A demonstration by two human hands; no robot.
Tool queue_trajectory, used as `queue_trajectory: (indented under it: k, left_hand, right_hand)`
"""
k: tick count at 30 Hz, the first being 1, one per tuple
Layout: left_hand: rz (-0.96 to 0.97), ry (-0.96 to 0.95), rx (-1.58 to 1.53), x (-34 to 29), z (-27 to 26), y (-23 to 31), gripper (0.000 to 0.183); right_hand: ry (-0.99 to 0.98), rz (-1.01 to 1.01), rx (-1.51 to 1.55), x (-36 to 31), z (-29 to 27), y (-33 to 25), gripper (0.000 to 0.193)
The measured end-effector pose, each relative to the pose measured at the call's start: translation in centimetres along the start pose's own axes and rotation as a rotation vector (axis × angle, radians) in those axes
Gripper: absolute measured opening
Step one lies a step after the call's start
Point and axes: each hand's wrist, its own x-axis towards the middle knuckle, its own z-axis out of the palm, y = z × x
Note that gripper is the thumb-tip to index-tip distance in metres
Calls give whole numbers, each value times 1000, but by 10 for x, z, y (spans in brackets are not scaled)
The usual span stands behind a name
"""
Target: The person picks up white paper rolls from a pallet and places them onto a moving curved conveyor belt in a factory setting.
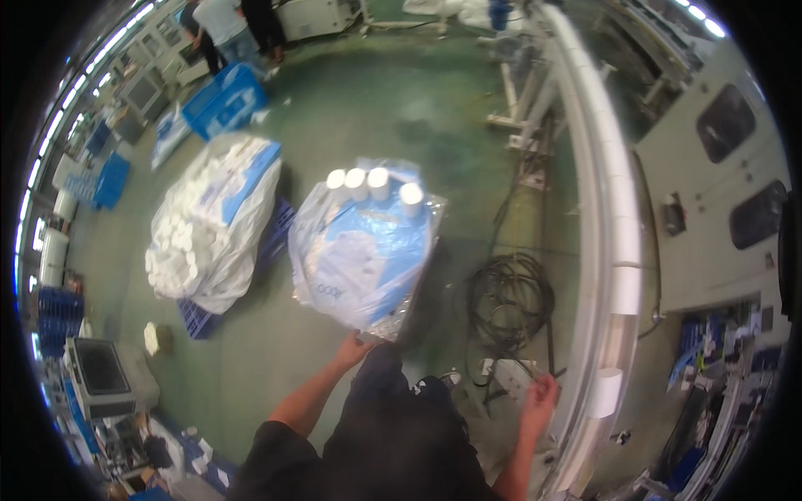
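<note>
My left hand [354, 348] is at the near edge of a big clear-and-blue plastic bag [359, 250], its fingers curled at the film. Several white cylindrical rolls [378, 184] stand on the bag's far part, one a little apart on the right. My right hand [541, 396] hangs beside the long rail of a conveyor [614, 334], fingers loosely bent and apart, with nothing visible in them. Nearest to it on the rail lies a white roll [605, 392]. More white pieces form a line farther up the rail.
Left of the bag, a large translucent sack of white rolls [200, 225] rests on a blue pallet [196, 319]. Coiled black hose [510, 301] lies on the floor near the rail. A blue crate [224, 102] and people [225, 29] are at the far left. A machine cabinet [718, 184] stands right.
</note>
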Motion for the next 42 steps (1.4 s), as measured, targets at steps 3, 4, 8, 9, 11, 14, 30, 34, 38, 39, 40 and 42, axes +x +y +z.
queue_trajectory:
  k: [3, 4, 8, 9, 11, 14, 30, 34, 38, 39, 40, 42]
  left_hand:
    - [-68, 70, -68, 6, -20, -32, 83]
    - [-101, 89, -95, 11, -31, -37, 84]
    - [-99, 179, -240, 67, -48, -57, 88]
    - [-72, 205, -281, 89, -53, -62, 90]
    - [-1, 253, -349, 155, -70, -56, 92]
    - [62, 318, -343, 255, -119, -12, 96]
    - [301, 521, 285, 595, -259, 97, 102]
    - [312, 509, 166, 581, -260, 95, 95]
    - [340, 663, -20, 506, -250, 71, 96]
    - [293, 674, -47, 470, -244, 64, 97]
    - [249, 700, -70, 432, -243, 56, 98]
    - [233, 670, -130, 377, -221, 27, 98]
  right_hand:
    - [-459, -161, -143, 13, 91, -20, 51]
    - [-547, -207, -228, 20, 117, -26, 53]
    - [-767, -267, -414, 69, 222, -59, 60]
    - [-795, -245, -418, 86, 249, -59, 61]
    - [-773, -225, -425, 129, 312, -55, 68]
    - [-695, -294, -496, 189, 409, -65, 84]
    - [-506, -568, -1019, 350, 725, -76, 98]
    - [-423, -844, -1090, 333, 713, -55, 95]
    - [-592, -866, -911, 306, 678, -41, 92]
    - [-658, -814, -746, 295, 660, -44, 92]
    - [-684, -697, -607, 279, 644, -57, 91]
    - [-676, -443, -336, 251, 605, -79, 88]
